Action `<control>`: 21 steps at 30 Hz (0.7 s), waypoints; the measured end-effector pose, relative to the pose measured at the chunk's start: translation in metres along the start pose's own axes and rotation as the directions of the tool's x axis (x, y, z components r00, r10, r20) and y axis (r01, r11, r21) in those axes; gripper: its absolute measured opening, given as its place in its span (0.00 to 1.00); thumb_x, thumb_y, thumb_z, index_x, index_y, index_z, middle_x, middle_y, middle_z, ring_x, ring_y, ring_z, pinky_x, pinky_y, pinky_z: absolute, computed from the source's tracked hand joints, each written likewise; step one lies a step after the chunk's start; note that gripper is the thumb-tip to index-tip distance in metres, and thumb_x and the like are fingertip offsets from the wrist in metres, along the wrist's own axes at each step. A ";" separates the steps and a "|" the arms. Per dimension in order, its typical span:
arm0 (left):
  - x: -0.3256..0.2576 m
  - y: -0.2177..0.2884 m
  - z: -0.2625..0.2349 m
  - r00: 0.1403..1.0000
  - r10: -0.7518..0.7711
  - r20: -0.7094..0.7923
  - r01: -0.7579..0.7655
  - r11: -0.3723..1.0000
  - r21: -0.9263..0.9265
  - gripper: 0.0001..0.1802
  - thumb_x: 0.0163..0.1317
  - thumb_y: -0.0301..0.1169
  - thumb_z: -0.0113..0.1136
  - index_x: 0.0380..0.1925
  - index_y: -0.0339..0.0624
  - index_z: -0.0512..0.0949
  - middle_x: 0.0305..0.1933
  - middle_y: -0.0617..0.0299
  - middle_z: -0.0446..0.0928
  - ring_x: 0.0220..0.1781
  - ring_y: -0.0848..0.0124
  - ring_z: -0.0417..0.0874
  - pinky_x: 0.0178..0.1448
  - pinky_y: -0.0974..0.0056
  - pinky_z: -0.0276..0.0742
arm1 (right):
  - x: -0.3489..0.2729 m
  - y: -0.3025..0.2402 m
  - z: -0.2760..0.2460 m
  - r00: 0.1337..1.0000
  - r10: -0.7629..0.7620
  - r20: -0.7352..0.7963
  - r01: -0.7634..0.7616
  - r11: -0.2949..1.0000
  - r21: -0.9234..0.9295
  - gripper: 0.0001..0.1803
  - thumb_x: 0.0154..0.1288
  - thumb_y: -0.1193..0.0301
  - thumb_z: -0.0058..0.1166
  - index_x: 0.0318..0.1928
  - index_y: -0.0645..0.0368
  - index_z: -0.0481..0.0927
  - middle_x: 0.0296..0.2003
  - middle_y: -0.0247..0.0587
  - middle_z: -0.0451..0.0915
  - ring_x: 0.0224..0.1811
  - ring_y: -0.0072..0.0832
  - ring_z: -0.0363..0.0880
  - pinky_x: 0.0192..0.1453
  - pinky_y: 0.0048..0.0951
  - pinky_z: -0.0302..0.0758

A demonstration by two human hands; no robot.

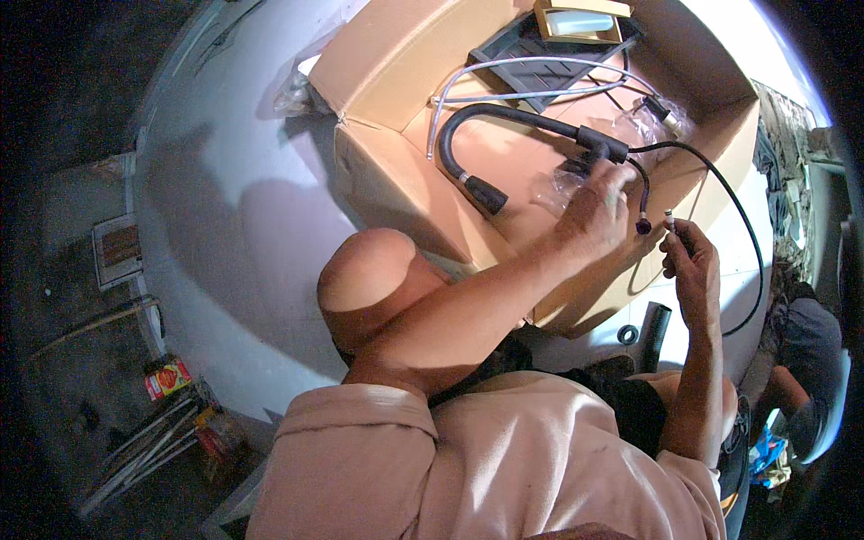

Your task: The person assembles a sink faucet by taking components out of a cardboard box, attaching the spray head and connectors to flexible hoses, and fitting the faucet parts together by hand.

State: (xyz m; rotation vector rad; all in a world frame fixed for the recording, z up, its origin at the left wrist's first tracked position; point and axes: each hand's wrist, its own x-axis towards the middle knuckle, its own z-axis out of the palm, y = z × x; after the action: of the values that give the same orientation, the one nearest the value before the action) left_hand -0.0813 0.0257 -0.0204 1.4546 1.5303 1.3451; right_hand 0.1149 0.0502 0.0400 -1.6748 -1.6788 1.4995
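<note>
A black kitchen faucet (517, 113) with a curved neck lies over the cardboard box, its spray head (486, 194) pointing down at the left. My left hand (596, 209) is closed round the faucet's lower part, which its fingers partly hide. A short black hose (644, 184) hangs from the body and ends in a dark nut (643, 226). Just right of that nut, my right hand (695, 263) pinches a thin hose end with a pale tip (669, 216); the two ends are apart. A long black hose (754, 234) loops from the faucet behind my right forearm.
The open cardboard box (396, 171) holds grey hoses (540, 61), a black tray (504, 54), a small carton (621, 11) and clear plastic wrapping (551, 191). A black ring (627, 335) and black tube (655, 335) lie on the floor. Another person (805, 360) is at the right.
</note>
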 end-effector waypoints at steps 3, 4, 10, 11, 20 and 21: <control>0.015 -0.032 -0.006 0.982 -0.106 -0.159 0.127 0.983 0.130 0.12 0.60 0.20 0.54 0.44 0.34 0.78 0.43 0.45 0.79 0.48 0.50 0.82 0.56 0.52 0.78 | -0.004 -0.003 -0.001 0.999 -0.012 -0.048 0.011 1.000 -0.018 0.15 0.74 0.65 0.55 0.52 0.62 0.82 0.32 0.35 0.81 0.28 0.18 0.74 0.31 0.21 0.74; 0.019 -0.054 -0.007 0.948 -0.221 -0.228 0.256 0.957 0.135 0.12 0.61 0.21 0.54 0.44 0.33 0.78 0.43 0.45 0.80 0.46 0.52 0.83 0.55 0.52 0.79 | -0.006 -0.007 0.001 0.998 -0.030 -0.057 0.027 0.998 -0.050 0.15 0.74 0.66 0.54 0.53 0.62 0.82 0.32 0.35 0.81 0.28 0.18 0.74 0.31 0.22 0.74; 0.057 -0.129 -0.065 0.772 -0.548 -0.322 0.608 0.785 0.120 0.23 0.56 0.25 0.64 0.52 0.33 0.73 0.53 0.43 0.72 0.56 0.49 0.78 0.62 0.52 0.75 | -0.013 -0.012 -0.005 0.993 -0.012 -0.117 -0.001 0.995 -0.102 0.15 0.71 0.71 0.54 0.53 0.65 0.81 0.34 0.44 0.85 0.34 0.27 0.80 0.41 0.31 0.78; 0.065 -0.127 -0.067 0.832 -0.439 -0.340 0.536 0.795 0.285 0.28 0.56 0.25 0.64 0.58 0.33 0.70 0.59 0.42 0.67 0.60 0.48 0.75 0.66 0.51 0.73 | -0.018 -0.014 -0.012 0.989 0.016 -0.149 -0.030 0.995 -0.094 0.15 0.71 0.72 0.54 0.53 0.65 0.81 0.34 0.46 0.85 0.35 0.29 0.81 0.43 0.32 0.78; 0.125 -0.177 -0.143 0.930 -0.297 -0.218 0.318 0.348 0.882 0.41 0.60 0.29 0.64 0.73 0.49 0.57 0.72 0.53 0.59 0.76 0.52 0.58 0.74 0.41 0.62 | -0.051 -0.030 -0.019 0.971 -0.114 -0.209 0.049 0.955 -0.292 0.10 0.68 0.75 0.56 0.47 0.66 0.83 0.37 0.53 0.84 0.39 0.43 0.85 0.46 0.37 0.78; 0.128 -0.174 -0.142 0.934 -0.294 -0.205 0.307 0.358 0.882 0.41 0.60 0.29 0.64 0.73 0.49 0.57 0.72 0.53 0.59 0.76 0.52 0.58 0.74 0.41 0.62 | -0.054 -0.029 -0.020 0.973 -0.124 -0.195 0.062 0.953 -0.298 0.10 0.68 0.75 0.56 0.47 0.66 0.83 0.38 0.53 0.84 0.39 0.44 0.85 0.47 0.38 0.78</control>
State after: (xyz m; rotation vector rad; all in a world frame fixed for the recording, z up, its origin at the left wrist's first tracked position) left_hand -0.2932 0.1365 -0.1183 1.5637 2.5981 0.1681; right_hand 0.1301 0.0190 0.0944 -1.7966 -1.8988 1.0275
